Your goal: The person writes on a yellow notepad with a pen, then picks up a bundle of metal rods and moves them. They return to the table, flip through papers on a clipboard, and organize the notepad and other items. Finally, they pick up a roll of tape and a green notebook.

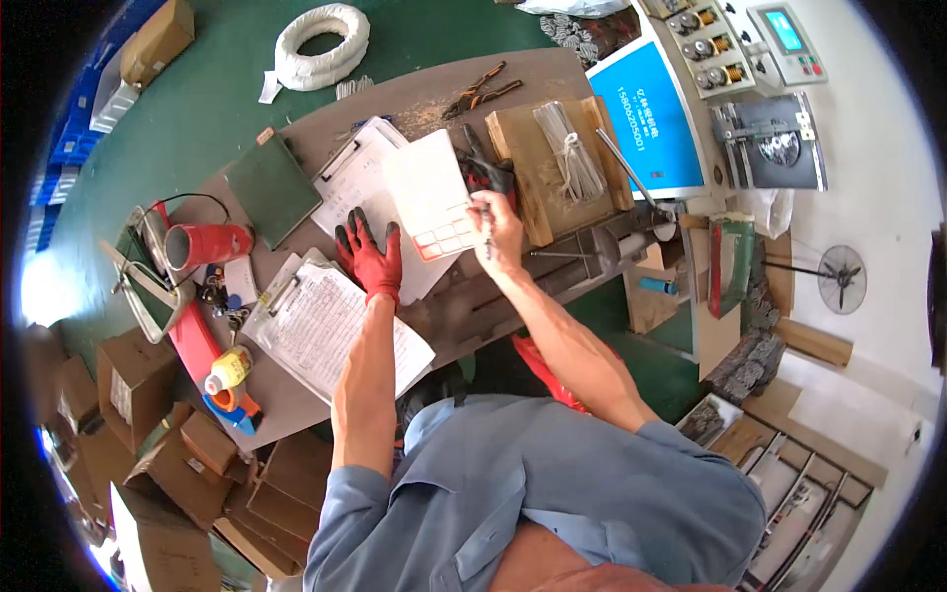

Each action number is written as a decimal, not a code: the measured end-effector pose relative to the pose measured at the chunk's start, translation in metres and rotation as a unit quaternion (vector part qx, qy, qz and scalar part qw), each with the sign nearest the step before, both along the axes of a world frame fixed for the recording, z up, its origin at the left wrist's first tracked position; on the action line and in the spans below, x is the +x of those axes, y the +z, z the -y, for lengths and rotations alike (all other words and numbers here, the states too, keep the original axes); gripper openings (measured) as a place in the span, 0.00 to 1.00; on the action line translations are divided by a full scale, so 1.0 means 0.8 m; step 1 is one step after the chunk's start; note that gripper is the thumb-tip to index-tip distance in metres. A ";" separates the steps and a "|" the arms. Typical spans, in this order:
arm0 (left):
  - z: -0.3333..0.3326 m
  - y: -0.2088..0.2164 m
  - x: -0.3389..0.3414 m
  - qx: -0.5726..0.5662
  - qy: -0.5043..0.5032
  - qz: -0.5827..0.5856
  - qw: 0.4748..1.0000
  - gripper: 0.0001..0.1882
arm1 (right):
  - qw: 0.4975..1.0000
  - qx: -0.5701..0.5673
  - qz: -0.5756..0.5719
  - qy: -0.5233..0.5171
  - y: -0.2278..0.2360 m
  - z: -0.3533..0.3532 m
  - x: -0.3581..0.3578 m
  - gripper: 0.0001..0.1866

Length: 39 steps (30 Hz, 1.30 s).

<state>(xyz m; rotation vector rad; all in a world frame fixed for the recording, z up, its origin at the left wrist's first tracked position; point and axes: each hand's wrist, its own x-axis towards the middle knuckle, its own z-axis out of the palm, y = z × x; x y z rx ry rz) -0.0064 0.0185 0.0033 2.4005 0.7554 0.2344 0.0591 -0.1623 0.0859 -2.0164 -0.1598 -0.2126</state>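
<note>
My left hand [369, 257], in a red glove with dark fingertips, lies with its fingers spread on papers on the table. My bare right hand [498, 237] is closed at the right edge of a white sheet of red-bordered labels [429, 183]. A slim dark pen-like thing [486, 219] also shows in its fingers; its kind is hard to make out. Under the sheet lie papers on a clipboard [345, 163]. Nearer me rests another clipboard with a densely written page [321, 321]. A black and red glove [485, 176] lies just beyond my right hand.
Pliers [481, 91] lie at the far side of the table. To the right are a wooden board [528, 192] with a bundle of pale cords [570, 153] and a blue screen [646, 123]. A dark green folder [274, 187], red cylinder [207, 245] and yellow bottle [231, 367] occupy the left.
</note>
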 end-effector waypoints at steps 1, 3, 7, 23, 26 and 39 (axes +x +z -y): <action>-0.006 0.001 0.002 -0.033 0.003 0.005 0.999 0.43 | 1.000 0.011 -0.004 -0.007 0.009 0.011 -0.005 0.10; -0.009 0.020 0.010 -0.105 0.033 0.018 0.994 0.44 | 0.998 0.041 -0.035 -0.020 0.026 0.038 -0.016 0.13; -0.010 0.090 0.012 -0.116 0.022 0.146 0.982 0.44 | 0.996 0.089 -0.011 0.001 0.059 0.073 -0.028 0.13; 0.138 0.259 -0.071 -0.487 -0.009 0.172 0.856 0.27 | 0.954 -0.127 0.028 0.270 0.140 0.155 -0.001 0.21; 0.173 0.265 -0.059 -0.466 0.027 0.215 0.858 0.27 | 0.961 -0.109 0.069 0.246 0.132 0.194 0.033 0.17; 0.269 0.280 -0.028 -0.456 0.056 0.204 0.864 0.27 | 0.890 0.079 -0.157 0.420 0.166 0.252 0.098 0.17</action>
